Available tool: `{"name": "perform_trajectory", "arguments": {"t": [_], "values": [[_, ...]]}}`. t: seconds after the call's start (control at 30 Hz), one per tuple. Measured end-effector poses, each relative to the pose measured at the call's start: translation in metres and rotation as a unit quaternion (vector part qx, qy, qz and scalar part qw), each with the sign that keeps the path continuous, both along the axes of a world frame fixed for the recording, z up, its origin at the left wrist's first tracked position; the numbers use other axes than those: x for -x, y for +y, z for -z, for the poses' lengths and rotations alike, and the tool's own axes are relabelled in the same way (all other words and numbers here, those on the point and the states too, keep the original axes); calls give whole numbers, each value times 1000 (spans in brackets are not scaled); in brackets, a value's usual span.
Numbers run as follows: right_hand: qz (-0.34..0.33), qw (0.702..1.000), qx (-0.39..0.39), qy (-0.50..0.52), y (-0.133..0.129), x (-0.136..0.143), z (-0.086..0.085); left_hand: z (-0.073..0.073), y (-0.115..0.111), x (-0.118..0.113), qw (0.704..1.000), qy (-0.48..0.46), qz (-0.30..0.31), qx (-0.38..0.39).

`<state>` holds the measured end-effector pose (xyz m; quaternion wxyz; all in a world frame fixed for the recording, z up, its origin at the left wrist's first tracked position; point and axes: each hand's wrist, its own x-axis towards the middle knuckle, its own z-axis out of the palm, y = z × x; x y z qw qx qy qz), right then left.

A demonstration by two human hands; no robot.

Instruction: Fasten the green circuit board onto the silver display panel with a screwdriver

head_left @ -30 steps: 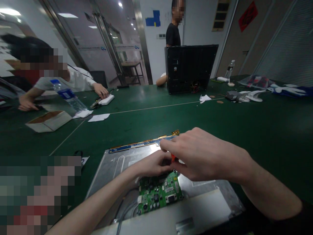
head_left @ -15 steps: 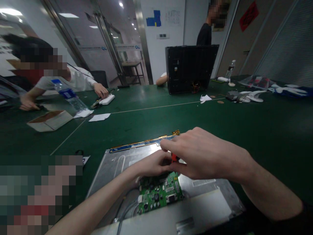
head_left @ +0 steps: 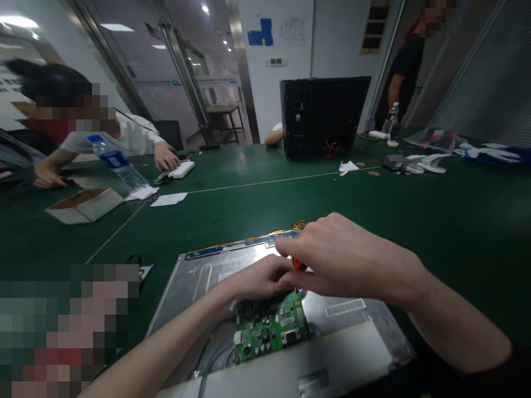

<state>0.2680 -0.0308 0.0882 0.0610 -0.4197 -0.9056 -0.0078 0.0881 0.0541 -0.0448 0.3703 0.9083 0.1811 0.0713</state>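
Observation:
In front of me lies a metal-backed display panel with a green circuit board on it. My right hand is closed, palm down, around a red-and-black screwdriver; only a bit of its handle shows between thumb and fingers. Close against it, my left hand is curled over the board's far edge. Its fingertips are partly hidden by the right hand, so what they pinch cannot be made out. A blue strip board with gold edging runs along the panel's far side.
Grey cables run left of the board. Across the green table stand a black monitor casing, a tilted water bottle and a small open box. A person sits at left; another person stands at right.
My right hand has turned slightly around the screwdriver, while my left hand stays nearly still. The standing person has moved to the right behind the monitor casing.

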Motion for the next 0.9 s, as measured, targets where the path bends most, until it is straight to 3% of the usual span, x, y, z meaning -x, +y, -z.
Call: {"name": "perform_trajectory", "arguments": {"t": [0.3, 0.9], "values": [[-24, 999, 25, 15, 0, 0, 0, -5, 0, -1, 1000, -1, 4, 18], [0, 1000, -2, -2, 2, 1, 1, -8, -4, -1, 1000, -8, -11, -7]]}}
